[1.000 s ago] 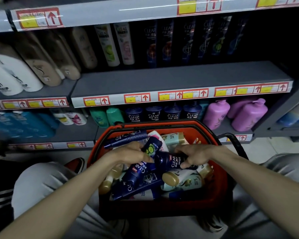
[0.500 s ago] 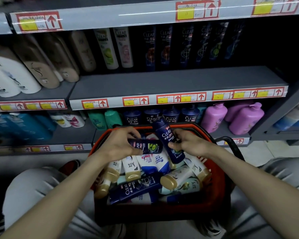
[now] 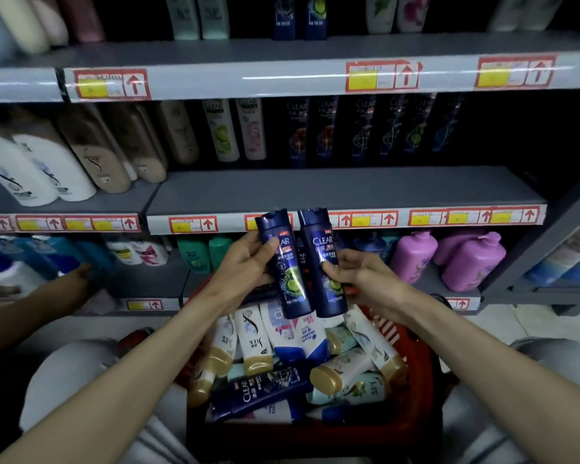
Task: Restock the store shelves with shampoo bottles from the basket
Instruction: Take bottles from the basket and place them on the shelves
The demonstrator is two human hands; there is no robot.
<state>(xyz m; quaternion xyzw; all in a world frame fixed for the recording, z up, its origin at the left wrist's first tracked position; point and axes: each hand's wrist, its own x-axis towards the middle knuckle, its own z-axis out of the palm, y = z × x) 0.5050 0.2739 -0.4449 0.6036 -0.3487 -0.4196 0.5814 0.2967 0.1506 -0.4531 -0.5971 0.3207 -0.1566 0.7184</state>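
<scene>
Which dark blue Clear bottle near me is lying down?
The Clear bottle flat in the red basket; the left hand and right hand each hold an upright bottle.

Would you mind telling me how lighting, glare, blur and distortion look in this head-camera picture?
Head view: dim, shelf backs at upper right near black; glare streaks the top price strip; wide-angle distortion tilts the white bottles at left; upper-left bottles are blurred; the blue bottle in the left hand and its twin in the right hand show legible labels.
</scene>
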